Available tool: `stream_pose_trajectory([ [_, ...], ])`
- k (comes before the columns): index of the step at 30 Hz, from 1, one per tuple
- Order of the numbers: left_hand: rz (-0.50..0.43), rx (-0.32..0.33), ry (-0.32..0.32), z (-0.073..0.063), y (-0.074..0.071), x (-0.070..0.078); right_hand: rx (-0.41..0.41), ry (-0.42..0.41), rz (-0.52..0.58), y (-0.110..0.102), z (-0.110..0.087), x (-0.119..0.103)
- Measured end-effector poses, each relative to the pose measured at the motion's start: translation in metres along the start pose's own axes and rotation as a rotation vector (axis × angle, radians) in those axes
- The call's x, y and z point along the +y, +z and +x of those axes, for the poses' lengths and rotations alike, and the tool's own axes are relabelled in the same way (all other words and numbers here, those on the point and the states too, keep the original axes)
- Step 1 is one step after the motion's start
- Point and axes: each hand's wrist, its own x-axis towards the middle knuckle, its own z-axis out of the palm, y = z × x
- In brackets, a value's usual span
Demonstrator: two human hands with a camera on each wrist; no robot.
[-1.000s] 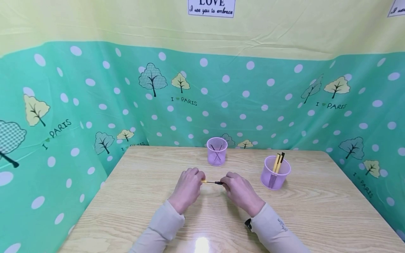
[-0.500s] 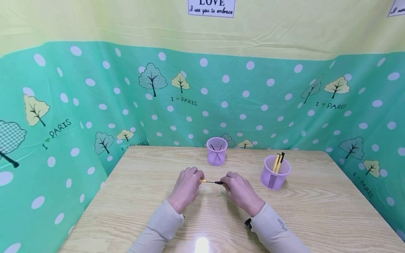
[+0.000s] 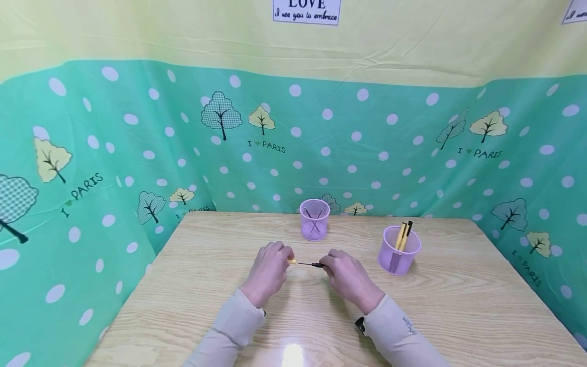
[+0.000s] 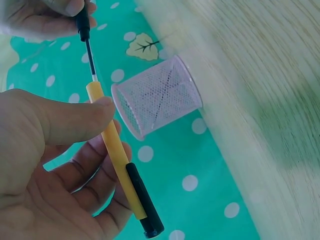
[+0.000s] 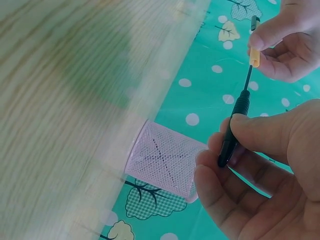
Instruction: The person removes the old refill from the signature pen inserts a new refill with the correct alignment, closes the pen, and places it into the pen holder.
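My left hand (image 3: 270, 270) pinches the yellow barrel (image 4: 117, 150) of a pen between thumb and fingers; its black clip end points away from the other hand. My right hand (image 3: 349, 280) holds the black grip section (image 5: 235, 125), thumb on top and fingers curled beneath. From that section a thin dark refill (image 4: 90, 57) runs in line toward the barrel, its pale end at the barrel's open mouth in the left wrist view. Both hands are over the middle of the wooden table (image 3: 220, 234).
Behind the hands stands a purple mesh pen cup (image 3: 314, 229) with two thin dark sticks crossed inside. Another purple cup (image 3: 398, 262), to the right, holds yellow pens (image 3: 402, 237) with black ends. A green dotted curtain (image 3: 275, 168) hangs behind the table.
My left hand has shifted slightly left with the yellow barrel, so more of the refill shows between the two pen parts. My right hand stays in place.
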Motion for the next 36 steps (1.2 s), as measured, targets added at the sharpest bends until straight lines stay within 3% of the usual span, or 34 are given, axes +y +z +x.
stream_pose_trajectory([
  [36, -0.011, -0.015, -0.027, -0.0001, 0.0020, -0.0099, -0.022, 0.037, 0.015, 0.0002, -0.0004, 0.0016],
])
